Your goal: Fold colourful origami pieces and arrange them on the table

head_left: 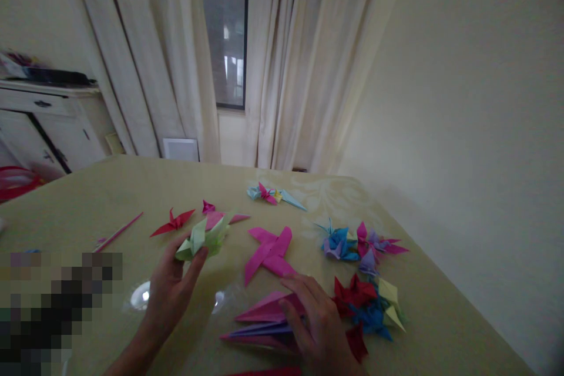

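Note:
My left hand (170,288) pinches a light green folded paper figure (203,238) between thumb and fingers, just above the table. My right hand (316,323) lies with fingers curled on a pink and purple folded paper piece (267,322) near the front edge. Between the hands lies a pink cross-shaped paper figure (269,252). A small red paper crane (173,222) sits a little beyond my left hand.
The yellow-green table (88,200) carries several more paper figures: a blue and purple cluster (358,244), a red, blue and yellow pile (369,305), a pale blue piece (274,195) at the back, a pink strip (118,234). A white cabinet (48,129) stands left.

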`<state>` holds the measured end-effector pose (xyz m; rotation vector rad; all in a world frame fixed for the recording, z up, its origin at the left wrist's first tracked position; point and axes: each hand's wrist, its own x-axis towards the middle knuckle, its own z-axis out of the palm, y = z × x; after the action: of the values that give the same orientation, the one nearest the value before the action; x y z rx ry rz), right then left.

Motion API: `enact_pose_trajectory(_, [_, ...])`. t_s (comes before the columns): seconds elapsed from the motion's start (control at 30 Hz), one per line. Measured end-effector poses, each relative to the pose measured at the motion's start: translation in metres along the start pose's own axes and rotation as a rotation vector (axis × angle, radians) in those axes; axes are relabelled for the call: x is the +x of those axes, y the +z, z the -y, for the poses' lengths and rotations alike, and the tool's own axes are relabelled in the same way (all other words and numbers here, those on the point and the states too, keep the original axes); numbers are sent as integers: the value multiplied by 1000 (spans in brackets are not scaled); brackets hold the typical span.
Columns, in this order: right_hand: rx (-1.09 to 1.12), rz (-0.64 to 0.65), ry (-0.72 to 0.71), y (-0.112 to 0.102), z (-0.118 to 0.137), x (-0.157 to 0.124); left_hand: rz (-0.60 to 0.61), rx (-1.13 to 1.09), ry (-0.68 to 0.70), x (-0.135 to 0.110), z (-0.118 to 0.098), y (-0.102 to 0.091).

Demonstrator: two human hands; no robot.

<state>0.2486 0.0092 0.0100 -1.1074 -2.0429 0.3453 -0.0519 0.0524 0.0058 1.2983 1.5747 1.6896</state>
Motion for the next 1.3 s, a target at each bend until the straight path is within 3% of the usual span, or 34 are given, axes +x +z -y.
enact_pose_trajectory(0.2, [5, 4, -8, -1, 1, -5, 81, -513, -317, -28, -8, 13])
enact_pose_trajectory(0.37, [167, -6, 25, -2, 8, -6, 270, -581, -526, -67, 0, 24])
enact_pose_trajectory(0.5, [323, -16, 34, 1, 12, -3, 530, -588, -462, -81, 1, 29])
enact_pose_trajectory(0.57, [383, -57, 59, 3, 10, -2, 578, -564, -387, -76, -2, 28])
enact_pose_trajectory(0.77, [534, -218, 246, -5, -2, 6, 285, -646, -338, -42, -2, 23])
enact_pose_trajectory(0.87, [608, -214, 331, -12, -8, 28, 232, -670, -367, -32, 3, 26])
enact_pose_trajectory(1.0, [512, -63, 329, -9, -25, 72, 235, -607, -362, -26, 7, 31])
enact_pose_trajectory(1.1, [362, -29, 332, -1, -43, 99, 253, -492, -302, -23, 5, 31])
enact_pose_trajectory(1.2, [229, -60, 314, 3, -46, 107, 304, -364, -209, -20, 1, 26])
enact_pose_trajectory(1.3, [166, -58, 247, 1, -26, 97, 472, -243, -109, -20, 0, 23])
